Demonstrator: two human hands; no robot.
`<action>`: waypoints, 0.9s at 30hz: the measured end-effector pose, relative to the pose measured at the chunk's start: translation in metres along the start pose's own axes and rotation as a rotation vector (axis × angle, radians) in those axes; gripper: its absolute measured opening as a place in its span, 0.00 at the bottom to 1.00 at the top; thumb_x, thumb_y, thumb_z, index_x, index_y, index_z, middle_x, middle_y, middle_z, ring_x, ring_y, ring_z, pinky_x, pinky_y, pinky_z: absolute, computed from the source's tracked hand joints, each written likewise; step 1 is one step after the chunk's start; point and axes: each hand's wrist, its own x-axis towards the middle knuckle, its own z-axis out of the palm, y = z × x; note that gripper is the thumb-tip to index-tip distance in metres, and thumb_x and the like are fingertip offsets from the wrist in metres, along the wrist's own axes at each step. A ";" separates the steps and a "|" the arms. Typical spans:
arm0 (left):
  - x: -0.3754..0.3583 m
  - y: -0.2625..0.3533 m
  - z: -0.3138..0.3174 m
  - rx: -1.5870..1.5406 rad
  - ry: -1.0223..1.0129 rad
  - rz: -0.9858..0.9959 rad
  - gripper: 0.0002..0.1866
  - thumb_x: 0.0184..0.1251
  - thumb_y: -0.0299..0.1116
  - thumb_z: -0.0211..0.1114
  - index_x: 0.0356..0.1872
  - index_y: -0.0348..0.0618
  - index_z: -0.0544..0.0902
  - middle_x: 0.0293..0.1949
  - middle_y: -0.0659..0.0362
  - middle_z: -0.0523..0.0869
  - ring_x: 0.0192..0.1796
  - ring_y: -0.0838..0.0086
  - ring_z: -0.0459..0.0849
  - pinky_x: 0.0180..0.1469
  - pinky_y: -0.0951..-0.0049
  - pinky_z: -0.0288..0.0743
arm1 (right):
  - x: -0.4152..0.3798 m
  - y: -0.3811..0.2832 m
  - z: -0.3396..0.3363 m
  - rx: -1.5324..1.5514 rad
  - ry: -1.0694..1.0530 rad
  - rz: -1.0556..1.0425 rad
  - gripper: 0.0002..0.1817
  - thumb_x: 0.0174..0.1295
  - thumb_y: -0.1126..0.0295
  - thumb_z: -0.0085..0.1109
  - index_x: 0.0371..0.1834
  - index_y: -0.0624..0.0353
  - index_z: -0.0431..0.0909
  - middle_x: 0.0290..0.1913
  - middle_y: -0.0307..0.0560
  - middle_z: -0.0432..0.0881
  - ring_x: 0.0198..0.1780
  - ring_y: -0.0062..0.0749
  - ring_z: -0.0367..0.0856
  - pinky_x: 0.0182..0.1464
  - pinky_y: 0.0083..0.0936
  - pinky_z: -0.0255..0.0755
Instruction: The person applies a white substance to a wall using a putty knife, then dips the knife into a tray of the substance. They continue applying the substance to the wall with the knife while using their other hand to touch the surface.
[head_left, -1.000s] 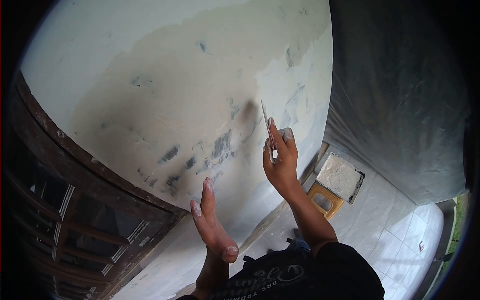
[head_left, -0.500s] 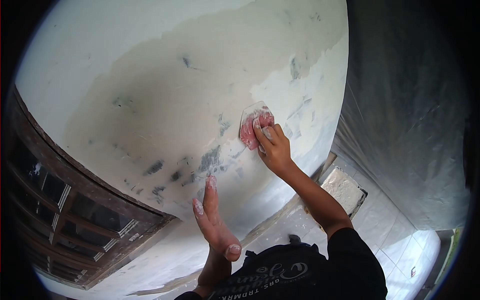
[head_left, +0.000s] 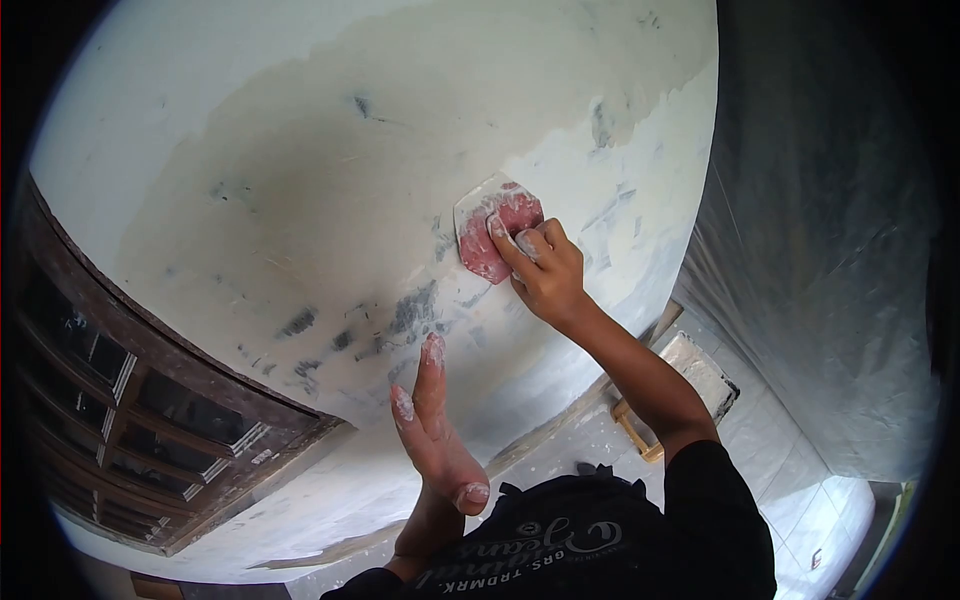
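The flat scraper (head_left: 480, 252), pink with a clear strip, is near the middle of the view, its broad face turned out from the wall (head_left: 320, 190). The clear edge points to about 11 o'clock; the lower corner of the plate points to 6 o'clock. The outline is nearly as wide as it is tall, so the long axis is slight, running roughly from 12 to 6 o'clock. Whether the edge touches the wall is hard to tell

The right grip (head_left: 550, 275) is closed on the scraper's side at 4 o'clock — one white-smeared finger laid across the pink face, the others curled in. Its forearm comes in from about 5 o'clock

Between 6 and 7 o'clock from the scraper, the left grip (head_left: 440, 450) is loose and holds nothing, its fingers extended towards 12 o'clock, white smears on the fingertips and thumb

Grey smudges (head_left: 415, 308) mark the wall between 7 and 8 o'clock from the scraper. Farther out at 8 o'clock is a brown window frame (head_left: 120, 405); at 3 o'clock hangs a plastic sheet (head_left: 820, 260). A tray (head_left: 708, 368) of pale material sits at 4 o'clock, past the right forearm — a tan stool (head_left: 632, 430) shows just beside it, nearer 5 o'clock
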 end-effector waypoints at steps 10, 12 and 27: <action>0.001 -0.006 0.004 0.002 -0.015 0.010 0.58 0.61 0.71 0.52 0.77 0.42 0.35 0.75 0.34 0.53 0.76 0.37 0.51 0.75 0.41 0.39 | -0.027 0.005 -0.017 0.129 0.100 0.048 0.37 0.23 0.81 0.66 0.49 0.59 0.85 0.30 0.41 0.71 0.30 0.36 0.66 0.23 0.24 0.62; 0.003 -0.005 0.008 -0.001 -0.019 0.008 0.58 0.62 0.71 0.52 0.77 0.42 0.35 0.74 0.34 0.53 0.76 0.37 0.51 0.75 0.41 0.39 | -0.002 0.002 -0.014 0.118 0.114 0.046 0.36 0.24 0.80 0.65 0.50 0.59 0.85 0.30 0.41 0.70 0.30 0.35 0.66 0.23 0.24 0.62; 0.003 -0.008 0.014 -0.011 -0.023 0.010 0.57 0.63 0.69 0.53 0.77 0.40 0.34 0.74 0.34 0.52 0.76 0.37 0.51 0.75 0.41 0.39 | -0.022 -0.006 -0.013 0.154 0.149 0.032 0.33 0.27 0.78 0.62 0.48 0.59 0.86 0.26 0.39 0.69 0.29 0.34 0.65 0.22 0.23 0.60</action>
